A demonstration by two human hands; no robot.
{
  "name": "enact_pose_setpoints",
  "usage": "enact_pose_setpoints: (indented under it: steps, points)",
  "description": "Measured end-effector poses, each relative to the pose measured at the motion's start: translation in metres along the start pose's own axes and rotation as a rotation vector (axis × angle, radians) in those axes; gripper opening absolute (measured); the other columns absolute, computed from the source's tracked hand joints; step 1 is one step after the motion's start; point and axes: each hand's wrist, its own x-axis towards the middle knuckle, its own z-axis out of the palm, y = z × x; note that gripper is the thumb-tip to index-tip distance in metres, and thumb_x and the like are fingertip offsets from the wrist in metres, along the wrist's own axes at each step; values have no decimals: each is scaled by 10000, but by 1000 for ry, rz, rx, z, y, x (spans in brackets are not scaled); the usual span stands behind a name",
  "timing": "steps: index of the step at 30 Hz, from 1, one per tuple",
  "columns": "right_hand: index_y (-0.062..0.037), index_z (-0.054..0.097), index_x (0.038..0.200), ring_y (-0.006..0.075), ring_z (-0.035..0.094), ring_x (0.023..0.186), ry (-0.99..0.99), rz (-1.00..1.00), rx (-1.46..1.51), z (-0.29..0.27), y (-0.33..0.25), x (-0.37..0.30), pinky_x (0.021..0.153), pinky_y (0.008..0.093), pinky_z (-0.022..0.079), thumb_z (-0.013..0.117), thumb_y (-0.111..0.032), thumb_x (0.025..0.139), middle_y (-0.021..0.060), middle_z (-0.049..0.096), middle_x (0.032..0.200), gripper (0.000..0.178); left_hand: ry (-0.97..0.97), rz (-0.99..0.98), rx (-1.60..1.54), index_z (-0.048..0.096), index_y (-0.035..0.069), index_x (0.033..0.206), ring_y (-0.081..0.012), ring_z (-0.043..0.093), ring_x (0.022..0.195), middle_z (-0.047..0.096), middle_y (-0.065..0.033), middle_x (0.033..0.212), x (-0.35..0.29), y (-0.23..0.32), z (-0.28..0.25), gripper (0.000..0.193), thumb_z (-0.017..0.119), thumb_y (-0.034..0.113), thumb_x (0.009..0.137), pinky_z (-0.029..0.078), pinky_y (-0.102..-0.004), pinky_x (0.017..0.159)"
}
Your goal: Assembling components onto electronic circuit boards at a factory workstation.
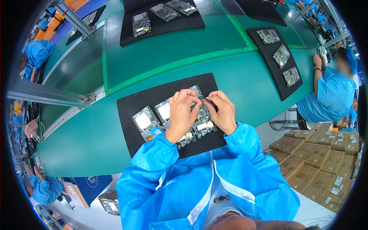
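Note:
Three circuit boards lie side by side on a black mat in front of me: a left board (150, 133), a middle board (164, 110) partly under my left hand, and a right board (204, 114). My left hand (181, 113) hovers over the middle and right boards, thumb and forefinger pinched; whatever is between them is too small to make out. Across from it, my right hand (223, 111) grips a thin dark tool (207, 101) that looks like tweezers. Its tip meets the left fingertips above the right board. A blue strap (156, 131) circles my left wrist.
The black mat (132, 99) rests on a green bench (80, 134). Further mats with boards lie at the far side (165, 28) and right (283, 82). A metal frame bar (50, 94) crosses at left. A co-worker (326, 92) sits right, near stacked cartons (314, 157).

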Motion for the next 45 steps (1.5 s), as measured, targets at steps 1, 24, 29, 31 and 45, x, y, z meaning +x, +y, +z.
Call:
enact_pose_setpoints:
  steps: [1, 24, 29, 31, 45]
  points:
    - [-51, 722, 964, 281, 711, 762, -1, 2, 0, -1, -1, 0, 632, 374, 550, 754, -51, 878, 86, 692, 986, 92, 4, 1, 7, 724, 63, 860, -275, 606, 1082, 656, -56, 1108, 0, 0, 0, 100, 800, 92, 802, 424, -414, 920]
    - [-127, 692, 1293, 343, 679, 769, -146, 16, -152, -33, -7, -27, 643, 458, 549, 634, 85, 851, 136, 625, 1028, 494, -66, 11, 32, 719, 72, 821, -269, 581, 1063, 630, -52, 1108, 4, 3, -4, 82, 781, 87, 770, 400, -428, 937]
    - [-123, 703, 1282, 335, 676, 762, -156, -20, -213, -32, -8, -26, 632, 457, 547, 646, 81, 842, 122, 614, 1031, 489, -56, 12, 28, 707, 76, 801, -265, 574, 1041, 618, -49, 1096, 4, 2, -2, 82, 777, 81, 757, 398, -430, 936]
    - [-123, 711, 1275, 335, 674, 761, -187, -31, -241, -33, -9, -26, 628, 452, 545, 655, 73, 839, 113, 600, 1024, 482, -48, 29, 40, 705, 75, 796, -266, 576, 1039, 620, -47, 1092, 4, 1, -1, 84, 775, 75, 751, 398, -431, 934]
    - [-41, 665, 1317, 254, 657, 789, -257, -234, -462, -33, -8, -25, 599, 397, 561, 668, 22, 766, 87, 555, 1032, 555, -53, 17, 63, 723, 76, 819, -271, 591, 1082, 649, -47, 1103, 3, 1, 0, 96, 795, 78, 755, 401, -432, 937]
